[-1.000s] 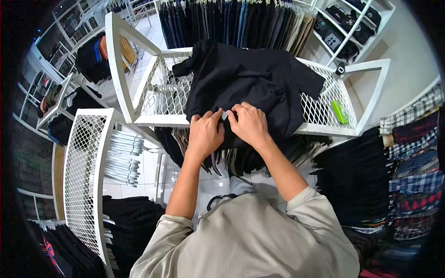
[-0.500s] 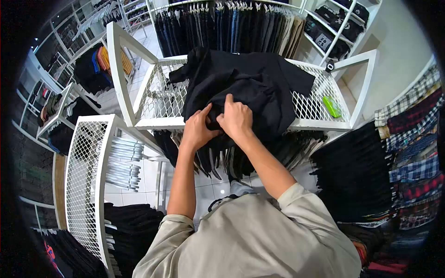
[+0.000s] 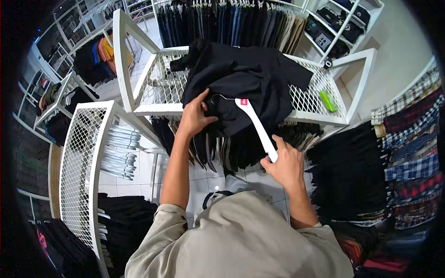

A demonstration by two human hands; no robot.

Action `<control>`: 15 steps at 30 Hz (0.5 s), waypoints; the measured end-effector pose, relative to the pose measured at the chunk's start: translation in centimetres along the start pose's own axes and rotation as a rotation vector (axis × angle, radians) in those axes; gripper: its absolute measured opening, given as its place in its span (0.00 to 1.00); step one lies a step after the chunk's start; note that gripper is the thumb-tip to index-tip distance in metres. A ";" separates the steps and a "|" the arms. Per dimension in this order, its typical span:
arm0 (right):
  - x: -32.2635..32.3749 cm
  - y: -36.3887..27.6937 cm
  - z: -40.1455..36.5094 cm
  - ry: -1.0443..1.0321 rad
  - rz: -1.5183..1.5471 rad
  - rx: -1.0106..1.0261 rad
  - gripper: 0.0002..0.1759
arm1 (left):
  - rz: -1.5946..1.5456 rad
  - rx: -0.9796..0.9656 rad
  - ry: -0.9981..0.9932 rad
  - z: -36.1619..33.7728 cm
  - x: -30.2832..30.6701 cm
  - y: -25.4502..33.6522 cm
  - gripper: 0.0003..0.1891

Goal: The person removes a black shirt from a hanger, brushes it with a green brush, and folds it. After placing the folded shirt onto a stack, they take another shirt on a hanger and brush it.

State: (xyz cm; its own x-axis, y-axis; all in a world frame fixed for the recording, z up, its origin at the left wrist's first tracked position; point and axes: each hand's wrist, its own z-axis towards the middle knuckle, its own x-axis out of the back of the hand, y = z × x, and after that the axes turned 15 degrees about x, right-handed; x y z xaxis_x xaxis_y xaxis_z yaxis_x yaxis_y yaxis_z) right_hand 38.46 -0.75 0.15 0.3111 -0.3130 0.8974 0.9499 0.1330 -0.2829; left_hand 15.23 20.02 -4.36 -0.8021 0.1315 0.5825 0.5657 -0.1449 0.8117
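A black T-shirt [image 3: 241,69] lies spread and rumpled on the white mesh shelf [image 3: 139,109] in front of me. My right hand [image 3: 286,163] grips the lower end of a white clothes hanger [image 3: 256,124], near the shelf's front edge. The hanger slants up and left over the shirt, with a red label and a metal hook at its upper end. Its other arm does not show. My left hand [image 3: 195,116] holds the shirt's near left part, index finger stretched along the cloth and thumb apart.
A bright green object [image 3: 328,102] lies on the shelf's right end. White hangers [image 3: 121,153] hang below a mesh rack at left. Dark clothes hang beneath the shelf, jeans [image 3: 232,23] behind it, and plaid shirts [image 3: 412,139] at right. White frame posts rise at both shelf ends.
My right hand has moved from the shirt down and to the right, and now grips a white hanger that was not visible before. My left hand stays at the shirt's near left part.
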 end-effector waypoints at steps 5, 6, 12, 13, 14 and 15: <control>-1.2 1.9 -0.9 -0.256 0.211 -0.061 0.26 | -0.411 -0.014 0.123 -1.9 -2.2 -1.0 0.31; -1.6 2.2 -0.6 -0.318 0.286 -0.097 0.26 | -0.413 -0.009 0.136 -2.5 -2.8 -1.2 0.31; -5.5 5.6 0.0 -0.424 0.443 -0.026 0.33 | -0.395 0.173 0.152 -6.5 -7.0 2.2 0.14; -6.0 6.0 0.0 -0.420 0.466 0.006 0.32 | -0.350 0.197 0.133 -6.5 -7.9 2.9 0.16; -6.2 6.4 0.0 -0.413 0.489 0.038 0.31 | -0.306 0.219 0.114 -6.2 -8.8 3.6 0.19; -5.9 6.4 0.3 -0.423 0.506 0.054 0.30 | -0.287 0.242 0.091 -5.9 -9.8 4.1 0.20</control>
State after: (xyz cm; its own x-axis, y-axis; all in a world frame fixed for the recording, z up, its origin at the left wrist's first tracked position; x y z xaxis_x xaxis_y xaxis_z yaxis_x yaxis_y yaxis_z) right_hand 42.73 2.21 -6.83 0.6690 0.1951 0.7172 0.6837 0.2170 -0.6967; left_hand 24.35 12.38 -6.99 -0.9420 0.0436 0.3327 0.3355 0.1220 0.9341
